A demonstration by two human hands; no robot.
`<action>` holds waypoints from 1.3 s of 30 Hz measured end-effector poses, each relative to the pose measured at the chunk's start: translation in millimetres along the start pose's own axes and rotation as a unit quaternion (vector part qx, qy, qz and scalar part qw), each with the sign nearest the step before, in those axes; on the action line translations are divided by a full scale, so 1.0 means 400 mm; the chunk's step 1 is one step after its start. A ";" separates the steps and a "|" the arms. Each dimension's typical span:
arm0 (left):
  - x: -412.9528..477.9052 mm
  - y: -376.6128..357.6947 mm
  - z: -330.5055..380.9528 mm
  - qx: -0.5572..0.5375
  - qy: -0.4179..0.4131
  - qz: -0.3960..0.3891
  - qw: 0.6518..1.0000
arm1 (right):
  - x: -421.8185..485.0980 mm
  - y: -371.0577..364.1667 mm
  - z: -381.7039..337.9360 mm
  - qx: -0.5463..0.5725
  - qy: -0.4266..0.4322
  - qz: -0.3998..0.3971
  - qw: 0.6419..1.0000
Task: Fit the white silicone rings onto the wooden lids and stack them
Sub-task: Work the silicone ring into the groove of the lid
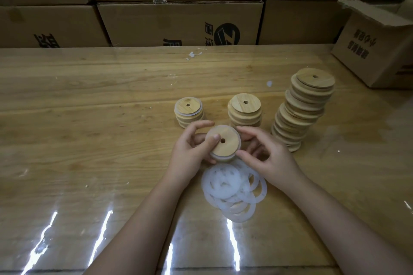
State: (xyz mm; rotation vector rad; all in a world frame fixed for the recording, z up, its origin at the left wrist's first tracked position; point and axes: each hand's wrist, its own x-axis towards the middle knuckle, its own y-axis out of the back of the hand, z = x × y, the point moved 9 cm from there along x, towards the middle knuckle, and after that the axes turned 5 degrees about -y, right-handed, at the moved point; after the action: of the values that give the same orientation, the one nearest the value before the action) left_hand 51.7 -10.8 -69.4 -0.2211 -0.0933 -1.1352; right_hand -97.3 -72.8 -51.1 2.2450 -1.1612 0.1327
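Observation:
A round wooden lid (225, 144) with a centre hole is held above the table between both hands, a white silicone ring showing round its rim. My left hand (190, 149) grips its left side, thumb on top. My right hand (266, 154) pinches its right edge. Below the hands lies a loose pile of white silicone rings (233, 190). Behind stand a short stack of ringed lids (188, 113), a second short lid stack (245, 108) and a tall leaning stack of lids (301, 109).
The wooden table (89, 118) is covered with a glossy clear sheet. Closed cardboard boxes (178, 22) line the far edge. An open cardboard box (377, 47) sits at the back right.

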 end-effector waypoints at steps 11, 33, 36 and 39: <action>0.006 0.009 -0.019 0.009 0.026 -0.005 1.000 | 0.002 -0.006 0.001 -0.001 -0.013 -0.013 1.000; 0.031 0.180 -0.032 -0.201 0.013 0.241 0.949 | 0.005 -0.013 0.038 -0.012 -0.070 -0.035 0.997; 0.033 0.178 -0.034 -0.178 0.008 0.239 0.954 | 0.003 -0.014 0.040 -0.010 -0.077 -0.037 0.996; 0.033 0.178 -0.035 -0.172 0.006 0.243 0.955 | 0.003 -0.013 0.041 -0.007 -0.082 -0.036 0.996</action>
State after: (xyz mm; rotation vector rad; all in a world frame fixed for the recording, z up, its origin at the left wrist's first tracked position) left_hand 121.1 3.2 -89.5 -0.5185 0.1656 -0.6524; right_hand -95.4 -80.4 -66.5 2.3162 -1.1595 -0.0894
